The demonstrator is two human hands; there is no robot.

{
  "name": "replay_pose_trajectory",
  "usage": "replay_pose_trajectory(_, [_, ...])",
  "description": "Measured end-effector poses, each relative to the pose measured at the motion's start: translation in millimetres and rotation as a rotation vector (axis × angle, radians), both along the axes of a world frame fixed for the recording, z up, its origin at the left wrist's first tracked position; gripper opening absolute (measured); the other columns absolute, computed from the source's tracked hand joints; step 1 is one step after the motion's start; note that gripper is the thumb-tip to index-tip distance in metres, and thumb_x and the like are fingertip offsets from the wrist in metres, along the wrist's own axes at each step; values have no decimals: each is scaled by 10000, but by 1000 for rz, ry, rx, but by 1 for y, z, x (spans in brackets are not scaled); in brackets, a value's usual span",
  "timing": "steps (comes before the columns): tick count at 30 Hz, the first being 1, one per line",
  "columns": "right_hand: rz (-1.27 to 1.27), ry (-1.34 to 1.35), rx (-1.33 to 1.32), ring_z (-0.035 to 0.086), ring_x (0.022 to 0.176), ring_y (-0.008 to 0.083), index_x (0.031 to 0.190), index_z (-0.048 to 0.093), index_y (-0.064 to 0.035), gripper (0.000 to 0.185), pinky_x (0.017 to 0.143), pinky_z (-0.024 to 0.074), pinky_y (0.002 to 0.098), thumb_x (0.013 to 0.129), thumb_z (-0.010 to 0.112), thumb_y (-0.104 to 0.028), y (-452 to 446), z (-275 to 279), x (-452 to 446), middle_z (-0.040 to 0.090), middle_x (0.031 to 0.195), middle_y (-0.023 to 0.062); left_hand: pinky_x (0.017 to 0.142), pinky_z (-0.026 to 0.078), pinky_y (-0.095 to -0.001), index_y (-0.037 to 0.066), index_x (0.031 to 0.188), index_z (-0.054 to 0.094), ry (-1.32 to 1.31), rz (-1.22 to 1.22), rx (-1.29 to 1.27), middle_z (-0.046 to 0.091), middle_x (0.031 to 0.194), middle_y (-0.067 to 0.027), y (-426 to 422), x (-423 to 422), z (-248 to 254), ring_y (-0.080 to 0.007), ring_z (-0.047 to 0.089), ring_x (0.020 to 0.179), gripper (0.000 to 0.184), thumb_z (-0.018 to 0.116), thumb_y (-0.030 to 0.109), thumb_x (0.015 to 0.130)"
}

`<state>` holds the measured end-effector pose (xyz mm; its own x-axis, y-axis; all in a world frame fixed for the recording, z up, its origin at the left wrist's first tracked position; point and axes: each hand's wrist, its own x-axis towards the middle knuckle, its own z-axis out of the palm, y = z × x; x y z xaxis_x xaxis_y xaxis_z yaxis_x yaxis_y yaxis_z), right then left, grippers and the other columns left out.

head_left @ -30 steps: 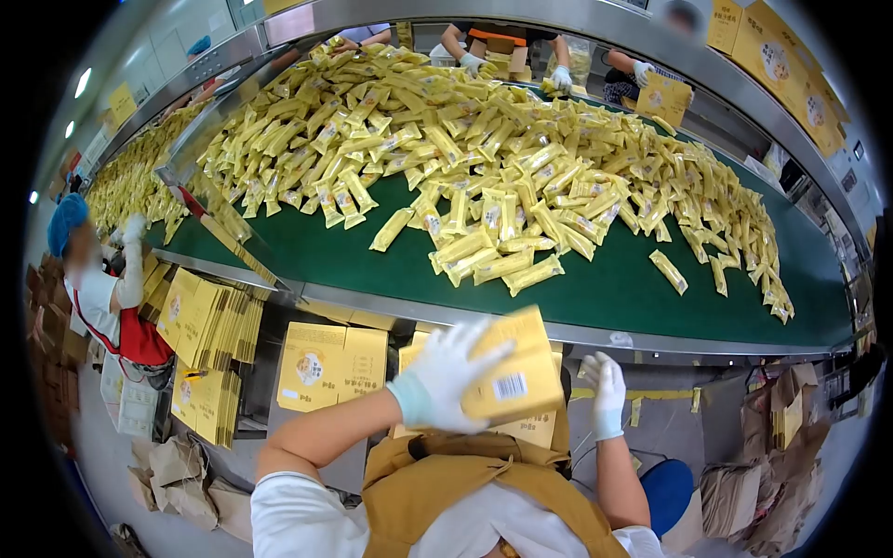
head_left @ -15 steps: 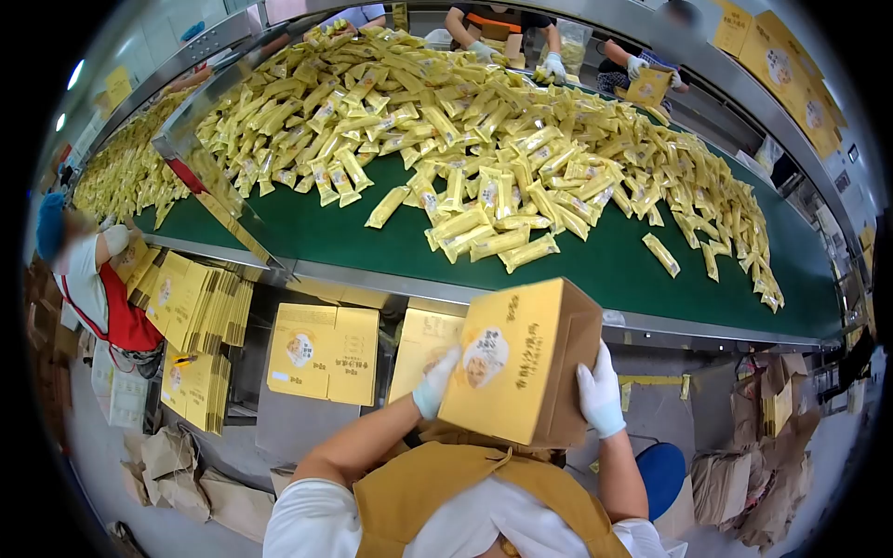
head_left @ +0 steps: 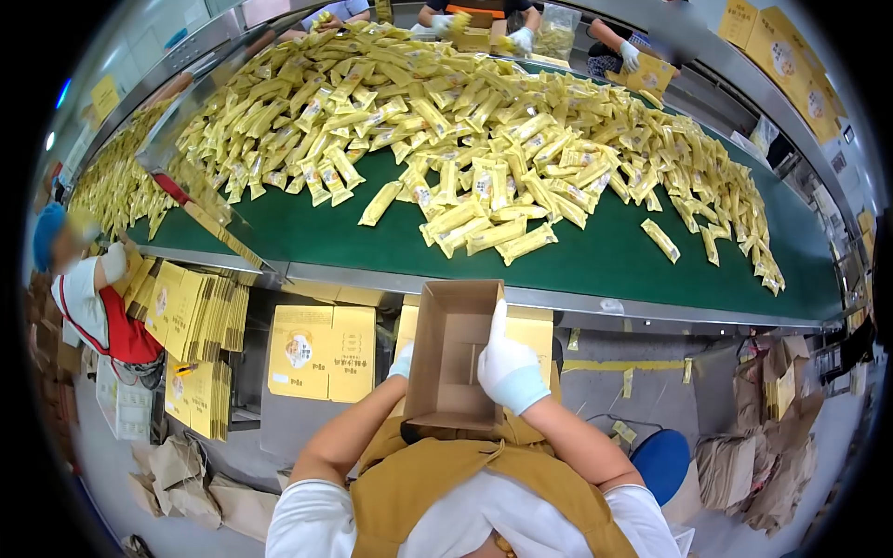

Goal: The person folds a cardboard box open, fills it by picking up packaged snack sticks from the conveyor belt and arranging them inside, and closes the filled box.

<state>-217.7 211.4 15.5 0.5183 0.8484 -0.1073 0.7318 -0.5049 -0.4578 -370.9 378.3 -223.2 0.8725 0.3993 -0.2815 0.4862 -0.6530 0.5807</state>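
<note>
An open cardboard box point(head_left: 453, 358), plain brown inside, is held in front of my apron with its opening facing me. My left hand point(head_left: 403, 360), in a white glove, holds the box's left side; its fingers are mostly hidden behind the wall. On the right wall, my gloved right hand point(head_left: 512, 365) grips the edge, one finger stretched up along it. Beyond the box, many yellow wrapped snack packets point(head_left: 493, 177) lie heaped on a green conveyor belt point(head_left: 595, 260).
Flattened yellow cartons point(head_left: 321, 352) lie below the belt's metal edge, with stacks of cartons point(head_left: 191, 312) further left. A co-worker in a red apron point(head_left: 130, 325) stands at left. Other people work across the belt. A blue stool point(head_left: 660, 470) and crumpled brown paper point(head_left: 758, 479) are at right.
The box has turned so its open inside faces me and has shifted left. My right hand has moved left with it. My left hand is now mostly behind the box.
</note>
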Motion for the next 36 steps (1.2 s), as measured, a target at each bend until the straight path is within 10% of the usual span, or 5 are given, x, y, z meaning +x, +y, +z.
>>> replay_pose_trajectory(4, [-80, 92, 78, 603, 564, 462, 1550, 87, 60, 792, 570, 503, 556, 900, 514, -89, -27, -10, 16, 620, 657, 281, 1018, 471, -439, -38, 1385, 502, -280, -52, -3, 567, 1320, -277, 0, -31, -49, -407, 555, 1210, 489, 444, 275, 1015])
replay_pose_trajectory(12, [-95, 45, 125, 588, 499, 411, 1543, 113, 82, 768, 513, 491, 502, 908, 522, -60, -37, -38, 11, 590, 575, 231, 1218, 200, -354, -146, 1533, -7, -243, 214, -797, 155, 1627, -301, -29, -18, 168, -327, 152, 1530, 880, 503, 349, 1014])
replay_pose_trajectory(26, [-53, 78, 247, 525, 436, 430, 1555, 160, 47, 725, 485, 472, 512, 932, 511, -74, -34, -46, 15, 560, 524, 188, 613, 433, -322, -47, 902, 599, -235, 478, -604, 539, 671, -48, -17, -35, 178, -102, 448, 671, 343, 575, 281, 998])
replay_pose_trajectory(32, [-214, 811, 514, 437, 1390, 324, 1519, 285, 65, 561, 1144, 332, 356, 1034, 444, -167, -67, -101, 37, 441, 1484, 242, 740, 485, -337, -13, 1050, 627, -367, 768, -541, 644, 861, -115, -12, -48, 133, -153, 561, 804, 323, 533, 295, 1042])
replay_pose_trajectory(36, [-300, 493, 302, 483, 1312, 424, 1491, 353, 40, 530, 1125, 372, 413, 1051, 438, -243, -64, -172, 19, 481, 1433, 288, 970, 468, -376, 2, 1392, 491, -327, 784, -196, 627, 1253, -195, -41, -13, 90, -283, 601, 1133, 409, 515, 213, 1042])
